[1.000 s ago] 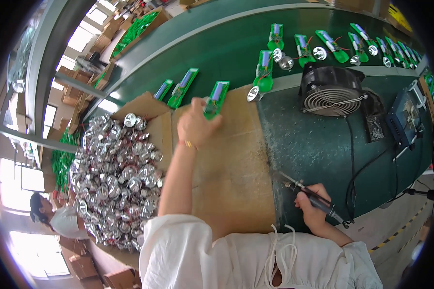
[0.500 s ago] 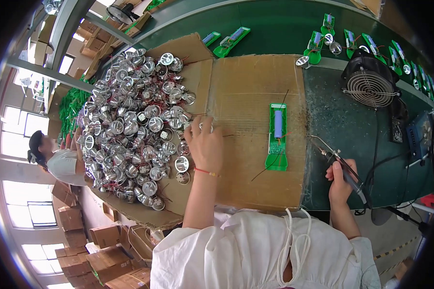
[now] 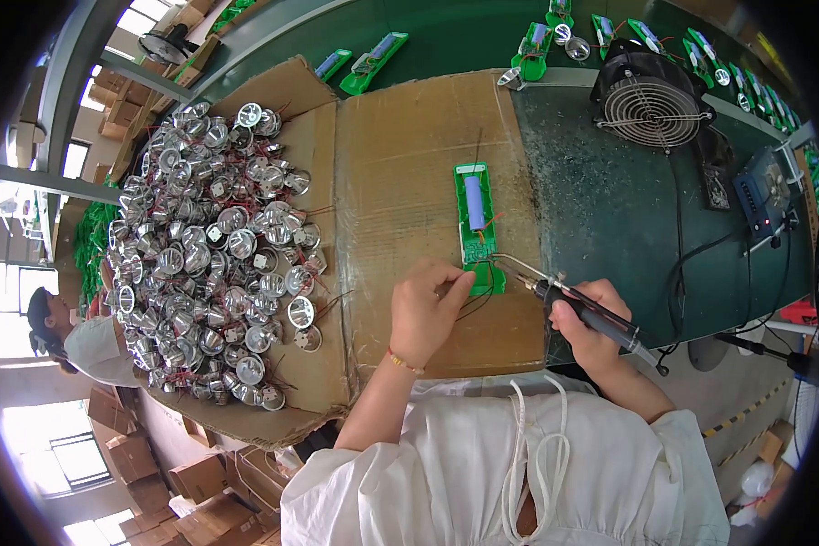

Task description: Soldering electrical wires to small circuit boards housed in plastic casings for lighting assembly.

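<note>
A green plastic housing (image 3: 488, 280) lies on the cardboard, with a blue cylindrical battery (image 3: 474, 204) and a small green circuit board (image 3: 478, 247) inside, and thin red and black wires running from it. My left hand (image 3: 428, 308) is closed in a pinch beside the housing's lower end; what its fingers hold is hidden. In my right hand (image 3: 591, 320) is a soldering iron (image 3: 591, 314) with a thin curved metal tube along it. Its tip reaches the lower part of the circuit board; whether it touches cannot be told.
A large heap of shiny reflector cups (image 3: 211, 264) with wires fills the cardboard tray (image 3: 323, 182) at left. A black fan (image 3: 651, 105) and a blue control box (image 3: 766, 196) stand at right. More green housings (image 3: 373, 64) line the far belt. Another person (image 3: 86, 337) is at far left.
My left hand has moved right, from the edge of the reflector heap to the housing. My right hand has brought the soldering iron left onto the circuit board area. The whole view has shifted.
</note>
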### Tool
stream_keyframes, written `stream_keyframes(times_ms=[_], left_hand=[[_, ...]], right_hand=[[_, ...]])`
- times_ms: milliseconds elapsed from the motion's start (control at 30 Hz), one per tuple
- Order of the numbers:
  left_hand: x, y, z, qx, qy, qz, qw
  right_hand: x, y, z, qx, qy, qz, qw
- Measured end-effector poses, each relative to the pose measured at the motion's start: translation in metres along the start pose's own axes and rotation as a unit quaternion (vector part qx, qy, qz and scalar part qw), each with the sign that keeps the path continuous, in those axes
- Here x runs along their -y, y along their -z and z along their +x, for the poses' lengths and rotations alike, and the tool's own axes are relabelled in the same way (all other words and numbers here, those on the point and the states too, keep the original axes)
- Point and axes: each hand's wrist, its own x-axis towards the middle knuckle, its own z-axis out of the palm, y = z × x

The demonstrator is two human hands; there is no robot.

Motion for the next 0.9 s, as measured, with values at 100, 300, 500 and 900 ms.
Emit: stream_keyframes(times_ms=[100,300,500,900], left_hand=[[0.002,-0.003,0.004,0.012,-0.018,0.015,1.0],[-0.001,-0.004,0.005,0.024,-0.01,0.025,0.999],[-0.001,-0.005,0.005,0.021,-0.001,0.009,1.0],[-0.002,-0.003,0.007,0.027,-0.015,0.015,0.999]], right_hand=[[0.001,-0.004,0.002,0.004,-0.009,0.015,1.0],[0.0,-0.007,0.003,-0.008,-0.045,0.047,0.998],[-0.007,-0.006,0.003,-0.004,-0.019,0.007,1.0],[0.011,-0.008,0.0,-0.078,-0.05,0.071,0.993]])
